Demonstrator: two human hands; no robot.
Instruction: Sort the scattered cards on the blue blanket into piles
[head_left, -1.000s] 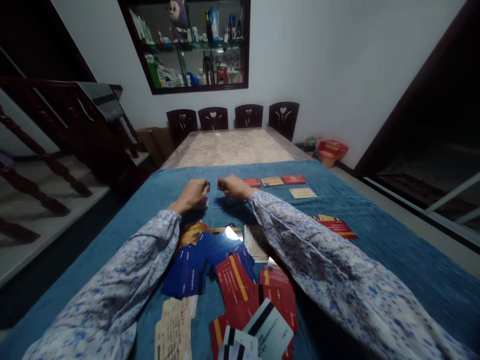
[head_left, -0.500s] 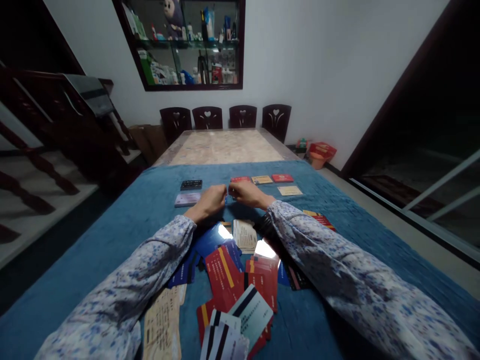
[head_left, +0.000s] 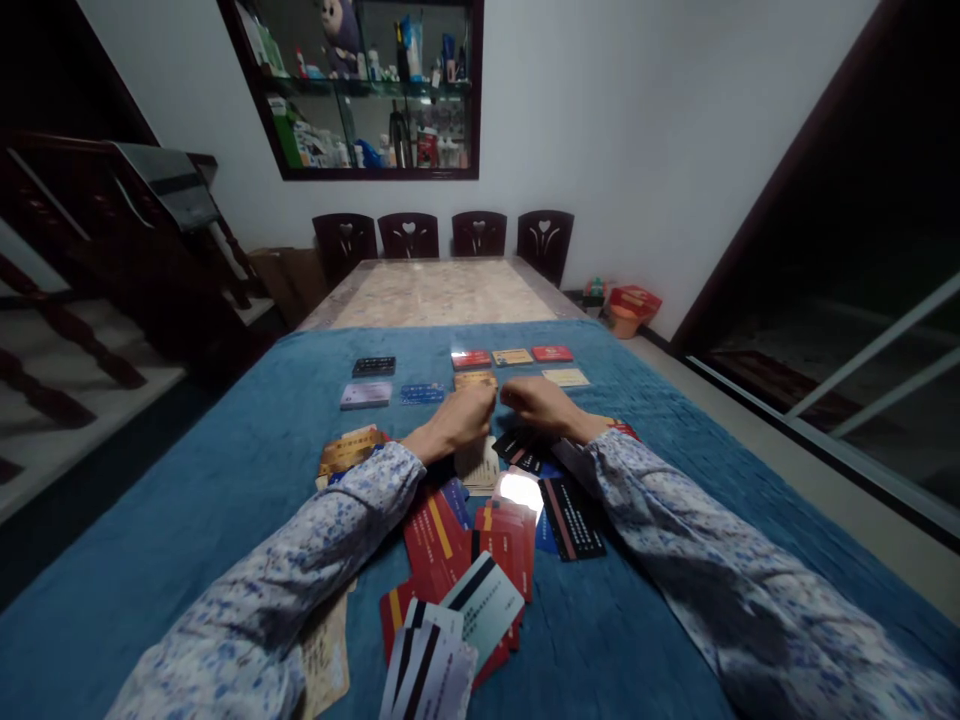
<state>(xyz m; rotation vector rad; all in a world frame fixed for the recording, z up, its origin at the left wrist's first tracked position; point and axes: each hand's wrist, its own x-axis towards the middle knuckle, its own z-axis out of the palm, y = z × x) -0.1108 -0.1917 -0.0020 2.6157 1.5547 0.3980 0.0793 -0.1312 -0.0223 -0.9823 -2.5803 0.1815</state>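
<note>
My left hand (head_left: 463, 414) is closed near the front of a gold card (head_left: 474, 381), fingers curled. Just right of it, my right hand (head_left: 541, 400) is closed too, below a cream card (head_left: 565, 377). Whatever either hand pinches is hidden. Blue cards (head_left: 422, 393) lie left of my hands, beside a pale stack (head_left: 366, 395) and a black stack (head_left: 374, 366). Behind my hands are red cards (head_left: 471, 359), a yellow card (head_left: 512, 357) and another red stack (head_left: 552, 353). Under my wrists and nearer me, loose red cards (head_left: 435, 535), black cards (head_left: 571, 520) and silver cards (head_left: 431, 670) overlap.
A blue cloth (head_left: 187, 500) covers the near part of the table, with the bare marble-like top (head_left: 442, 290) beyond. Gold cards (head_left: 351, 452) lie beside my left forearm, and worn paper (head_left: 328, 660) is partly under that sleeve. Chairs (head_left: 478, 234) stand at the far end.
Both hands have moved right, uncovering the blue cards and bringing the gold card into sight. My forearms shifted too, showing more of the black cards and the gold cards at left. The view turned slightly.
</note>
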